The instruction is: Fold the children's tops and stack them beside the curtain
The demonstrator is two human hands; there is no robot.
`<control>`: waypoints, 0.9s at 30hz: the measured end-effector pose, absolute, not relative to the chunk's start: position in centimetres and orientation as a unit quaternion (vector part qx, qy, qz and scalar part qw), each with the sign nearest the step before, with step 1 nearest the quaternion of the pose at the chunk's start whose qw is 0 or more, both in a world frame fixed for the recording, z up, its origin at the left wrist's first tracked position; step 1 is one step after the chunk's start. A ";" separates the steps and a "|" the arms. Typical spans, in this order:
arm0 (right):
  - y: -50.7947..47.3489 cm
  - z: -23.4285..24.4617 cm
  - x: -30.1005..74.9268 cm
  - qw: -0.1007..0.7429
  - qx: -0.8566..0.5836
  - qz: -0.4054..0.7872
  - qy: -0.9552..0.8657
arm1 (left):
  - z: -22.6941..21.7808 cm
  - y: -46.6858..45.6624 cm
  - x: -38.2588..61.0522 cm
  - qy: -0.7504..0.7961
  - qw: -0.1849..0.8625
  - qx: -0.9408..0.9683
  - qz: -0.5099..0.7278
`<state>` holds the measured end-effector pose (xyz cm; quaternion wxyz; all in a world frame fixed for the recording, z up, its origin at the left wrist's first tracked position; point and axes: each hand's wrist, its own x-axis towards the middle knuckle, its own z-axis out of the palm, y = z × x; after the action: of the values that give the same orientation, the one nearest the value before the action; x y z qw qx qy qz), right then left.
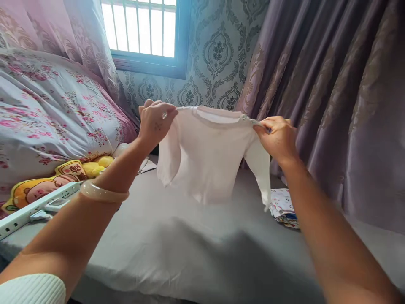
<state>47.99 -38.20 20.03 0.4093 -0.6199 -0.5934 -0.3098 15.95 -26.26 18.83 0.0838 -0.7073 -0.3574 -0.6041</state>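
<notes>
A small pale long-sleeved shirt (210, 156) hangs spread out in the air, neckline up, between my two hands. My left hand (157, 120) pinches it at one shoulder, fingers closed. At the other shoulder, beside small buttons near the collar, my right hand (278, 137) pinches the fabric. Both sleeves dangle, and the lower hem hangs above the grey bed sheet (142, 236). A pale bangle (104, 193) circles my left forearm.
Folded patterned clothes (284, 207) lie in a stack at the right. On the left are a white power strip (38, 209), a yellow cartoon pillow (41, 185) and floral bedding (57, 109). Behind stand a barred window (142, 31) and purple curtains (332, 97).
</notes>
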 end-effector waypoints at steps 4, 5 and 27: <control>-36.6 16.8 47.4 0.384 -0.608 -0.374 -0.585 | 16.2 -25.6 17.7 -0.328 0.115 -0.709 -0.614; -36.0 15.9 47.4 0.347 -0.613 -0.351 -0.617 | 15.5 -25.1 18.1 -0.330 0.104 -0.724 -0.597; -29.7 13.3 50.3 0.413 -0.599 -0.297 -0.618 | 13.2 -18.2 18.8 -0.391 0.008 -0.682 -0.617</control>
<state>50.34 -29.68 13.35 0.4134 -0.5989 -0.6181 -0.2974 18.81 -18.22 13.17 0.0084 -0.6825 -0.3914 -0.6172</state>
